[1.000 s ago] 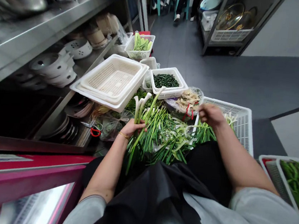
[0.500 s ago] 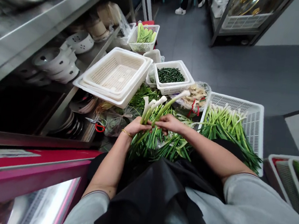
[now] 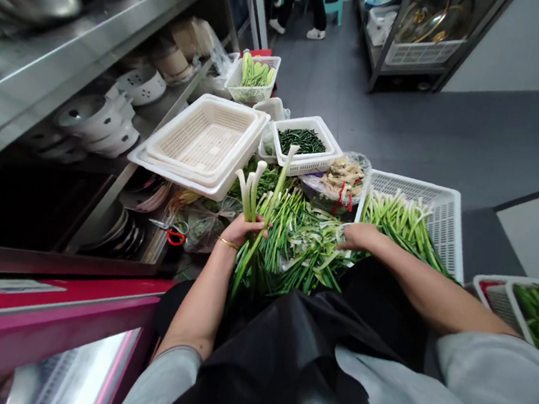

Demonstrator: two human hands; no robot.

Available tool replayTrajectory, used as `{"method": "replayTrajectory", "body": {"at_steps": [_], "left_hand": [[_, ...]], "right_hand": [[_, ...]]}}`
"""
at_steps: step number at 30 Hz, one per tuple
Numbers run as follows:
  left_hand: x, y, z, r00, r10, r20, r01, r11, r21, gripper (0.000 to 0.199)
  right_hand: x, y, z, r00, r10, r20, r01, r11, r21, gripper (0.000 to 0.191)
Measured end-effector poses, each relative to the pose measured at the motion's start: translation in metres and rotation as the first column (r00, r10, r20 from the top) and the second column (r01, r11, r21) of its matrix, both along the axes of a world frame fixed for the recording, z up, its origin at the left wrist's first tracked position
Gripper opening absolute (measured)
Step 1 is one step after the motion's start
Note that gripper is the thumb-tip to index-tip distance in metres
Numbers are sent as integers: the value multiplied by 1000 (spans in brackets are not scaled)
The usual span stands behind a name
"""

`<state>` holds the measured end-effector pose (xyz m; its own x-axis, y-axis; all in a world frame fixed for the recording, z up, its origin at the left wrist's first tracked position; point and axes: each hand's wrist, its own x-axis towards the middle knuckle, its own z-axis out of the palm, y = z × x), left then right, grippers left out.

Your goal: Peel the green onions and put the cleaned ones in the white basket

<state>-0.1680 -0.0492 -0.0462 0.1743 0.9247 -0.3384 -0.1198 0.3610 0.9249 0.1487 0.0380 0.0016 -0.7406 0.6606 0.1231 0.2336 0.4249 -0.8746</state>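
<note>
My left hand point(image 3: 245, 230) is closed around several scallions point(image 3: 251, 200), white root ends up and green leaves hanging down. One of these stalks leans right, apart from the others. My right hand point(image 3: 360, 237) is over the right edge of a heap of loose green leaf scraps point(image 3: 315, 249), fingers pointing left and down. Its fingertips are blurred and partly hidden, so I cannot make out whether they hold anything. More scallions point(image 3: 283, 220) lie in a pile just beyond my left hand. To the right, a white basket point(image 3: 447, 216) holds a row of scallions point(image 3: 396, 220).
Stacked white baskets point(image 3: 203, 139) stand ahead on the left, beside a basket of green chilies point(image 3: 300, 142). Red-handled scissors point(image 3: 175, 237) lie by the shelf at left. A plastic bag of pale vegetables point(image 3: 343, 175) is further back. Another person's legs point(image 3: 316, 3) show at the far end.
My right hand has let go of the leaning stalk and moved right, to the scraps. The scallions in my left hand now stand more upright. The view has shifted slightly; the distant person has moved.
</note>
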Motion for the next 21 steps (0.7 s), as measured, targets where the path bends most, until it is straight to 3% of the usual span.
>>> {"method": "replayTrajectory", "body": {"at_steps": [2, 4, 7, 9, 10, 12, 14, 16, 18, 21], "left_hand": [[15, -4, 2, 996, -84, -6, 84, 996, -10, 42], [30, -10, 7, 990, -134, -52, 134, 991, 7, 41], [44, -18, 17, 978, -25, -207, 43, 995, 86, 37], [45, -23, 22, 967, 7, -253, 21, 994, 108, 36], [44, -24, 22, 973, -36, -227, 58, 994, 91, 38], [39, -26, 21, 980, -182, -83, 187, 981, 53, 46], [36, -25, 19, 961, -266, 79, 263, 963, 54, 55], [35, -23, 18, 950, -263, 170, 254, 965, 69, 61], [36, -21, 18, 955, -216, 202, 206, 976, 69, 66], [32, -20, 19, 967, -97, 235, 80, 993, 84, 68]], "right_hand": [[-41, -3, -10, 999, -34, 15, 36, 981, -191, 29], [-80, -6, -10, 998, -69, -3, 62, 910, -411, 32], [-113, -9, -1, 995, -90, -35, 57, 842, -537, 35], [-114, -10, 4, 1000, 3, -30, -19, 833, -554, 37], [-110, -10, 7, 996, 76, -46, -89, 821, -564, 37], [-99, -11, 12, 972, 200, -125, -235, 784, -575, 35], [-91, -14, 18, 946, 233, -228, -323, 761, -562, 34], [-85, -18, 26, 935, 146, -323, -309, 782, -541, 33], [-76, -19, 33, 902, -49, -428, -211, 816, -538, 32], [-48, -12, 41, 766, -349, -539, 5, 842, -539, 34]]}}
